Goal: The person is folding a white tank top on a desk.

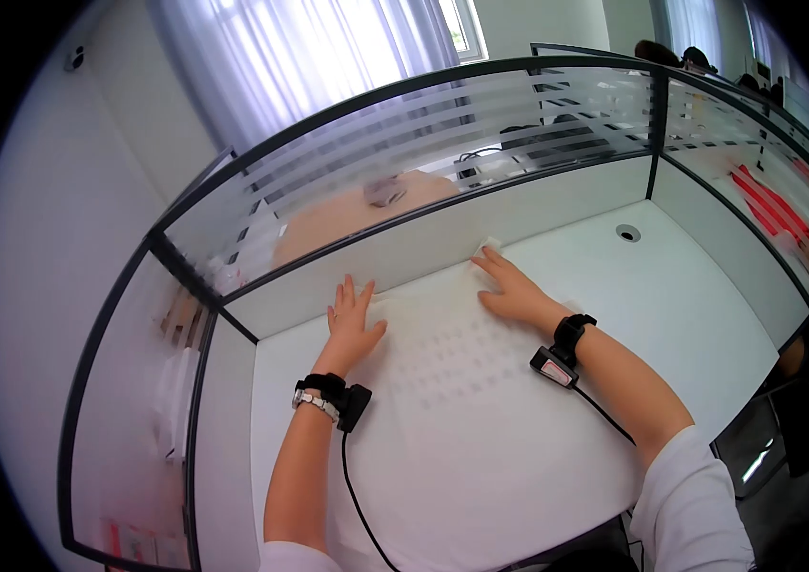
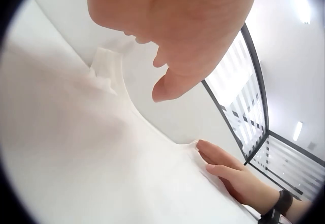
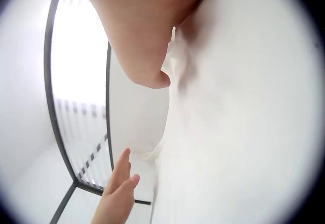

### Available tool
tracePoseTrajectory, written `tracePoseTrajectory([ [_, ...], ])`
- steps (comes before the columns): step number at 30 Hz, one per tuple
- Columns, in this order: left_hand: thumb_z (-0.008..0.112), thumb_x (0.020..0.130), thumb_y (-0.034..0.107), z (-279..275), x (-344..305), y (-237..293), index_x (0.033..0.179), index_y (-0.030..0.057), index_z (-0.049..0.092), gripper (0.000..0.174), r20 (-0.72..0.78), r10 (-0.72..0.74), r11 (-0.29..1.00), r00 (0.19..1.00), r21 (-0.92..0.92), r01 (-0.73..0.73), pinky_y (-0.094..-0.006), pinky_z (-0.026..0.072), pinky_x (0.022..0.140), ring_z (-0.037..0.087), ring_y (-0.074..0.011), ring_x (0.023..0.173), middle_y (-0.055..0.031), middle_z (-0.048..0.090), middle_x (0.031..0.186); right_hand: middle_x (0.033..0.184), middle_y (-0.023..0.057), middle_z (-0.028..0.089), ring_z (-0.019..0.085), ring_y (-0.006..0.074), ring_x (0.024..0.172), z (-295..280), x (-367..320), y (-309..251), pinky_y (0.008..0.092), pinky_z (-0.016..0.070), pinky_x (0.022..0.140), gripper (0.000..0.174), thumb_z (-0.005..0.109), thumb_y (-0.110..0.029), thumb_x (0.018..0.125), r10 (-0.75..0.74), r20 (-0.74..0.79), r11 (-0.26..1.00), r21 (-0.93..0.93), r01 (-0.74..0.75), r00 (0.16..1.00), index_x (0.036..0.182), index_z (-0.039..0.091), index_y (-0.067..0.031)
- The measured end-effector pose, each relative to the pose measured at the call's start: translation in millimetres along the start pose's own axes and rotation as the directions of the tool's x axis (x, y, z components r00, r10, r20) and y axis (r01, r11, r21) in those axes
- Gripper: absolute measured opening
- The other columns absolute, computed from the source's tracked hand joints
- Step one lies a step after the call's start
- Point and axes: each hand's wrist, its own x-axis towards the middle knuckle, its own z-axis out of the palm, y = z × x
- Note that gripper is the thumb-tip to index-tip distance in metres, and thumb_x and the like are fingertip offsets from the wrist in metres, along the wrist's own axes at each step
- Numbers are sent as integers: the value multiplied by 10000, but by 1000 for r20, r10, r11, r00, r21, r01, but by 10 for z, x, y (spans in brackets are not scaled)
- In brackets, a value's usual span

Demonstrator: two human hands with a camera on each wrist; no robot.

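A white sleeveless top (image 1: 442,439) lies spread over the desk, with rows of faint marks across its upper part. Its curved neckline dips between two shoulder straps; the left strap (image 2: 107,66) reaches toward the back panel. My left hand (image 1: 351,334), fingers spread, is beside the top's upper left edge, fingertips close to the panel. At the other strap, my right hand (image 1: 519,294) rests with fingers extended, its fingertips right at the strap end (image 1: 488,246). In the left wrist view, the right thumb stands apart from those fingers.
A low back panel (image 1: 366,262) with striped glass above borders the desk (image 1: 690,286), and side panels close both ends. A round cable hole (image 1: 627,233) sits at the back right. Cables (image 1: 358,505) trail from both wrist cameras across the top. A dark chair (image 1: 776,458) stands at right.
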Motion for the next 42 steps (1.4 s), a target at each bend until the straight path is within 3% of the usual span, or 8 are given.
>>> tracePoseTrajectory([
  [3, 635, 888, 216, -43, -9, -131, 1470, 134, 419, 626, -152, 118, 986, 981, -96, -134, -491, 184, 1190, 142, -397, 1495, -213, 168, 1617, 1549, 253, 303, 286, 387, 1441, -4, -20, -18, 417, 264, 1182, 638, 603, -172, 843, 10, -47, 997, 73, -7, 999, 1445, 426, -59],
  [6, 611, 937, 232, -264, -153, -24, 1341, 105, 556, 427, 205, 106, 947, 973, -320, -36, -391, 310, 1152, 353, -329, 1425, -160, 385, 1539, 1446, 208, 459, 396, 360, 1372, 7, -37, -9, 417, 311, 1150, 477, 602, -155, 844, -18, -110, 986, 162, 36, 994, 1307, 541, -59],
  [14, 576, 979, 258, -85, -343, -31, 1495, 145, 410, 554, 388, 124, 940, 914, -339, 16, -404, 211, 1195, 81, -258, 1528, -120, 163, 1642, 1276, 189, 623, 541, 356, 1235, -62, -91, -109, 409, 407, 1064, 267, 577, -110, 843, -55, -124, 952, 291, 89, 991, 1072, 668, -9],
  [16, 580, 973, 254, -8, -320, -120, 1516, 139, 369, 594, 360, 215, 957, 908, -261, -123, -407, 118, 1217, 57, -267, 1530, -121, 152, 1644, 1301, 172, 614, 523, 298, 1285, -100, -136, -177, 357, 424, 1053, 255, 555, -58, 872, 126, 147, 818, 544, -187, 981, 1092, 672, -7],
  [23, 594, 932, 219, -89, -352, -127, 1448, 109, 479, 540, 349, 207, 878, 914, -477, -17, -418, 58, 1220, 61, -270, 1531, -108, 221, 1629, 1348, 184, 574, 515, 275, 1301, -105, -121, -215, 328, 438, 1055, 225, 541, -11, 892, 67, 161, 891, 434, -131, 985, 1076, 662, 33],
  [33, 442, 1008, 176, -131, -322, -442, 1324, -15, 526, 378, 145, -36, 153, 989, -977, 148, -367, 259, 1177, 386, -252, 1405, -165, 481, 1454, 1118, 62, 680, 605, 152, 1068, -192, -12, -132, 303, 445, 987, 247, 509, -94, 925, 249, -130, 777, 619, -117, 960, 1088, 671, -6],
  [38, 508, 992, 228, -718, -622, -423, 1186, 16, 641, 316, 67, -105, 736, 992, -666, 123, -320, 427, 1002, 608, -196, 1128, -82, 671, 1149, 992, 51, 668, 616, 140, 976, -823, -18, -572, 308, 472, 962, 231, 484, -127, 939, 271, -194, 716, 695, -62, 943, 1057, 666, -46],
  [42, 532, 978, 234, -810, -1071, -508, 1169, 27, 639, 301, 193, -286, 874, 939, -349, 338, -307, 459, 909, 611, -172, 1008, -72, 672, 1082, 950, 48, 648, 608, 137, 936, -1015, -598, -1350, 291, 467, 924, 166, 515, -112, 949, 113, 154, 830, 528, -179, 982, 1025, 639, -32],
])
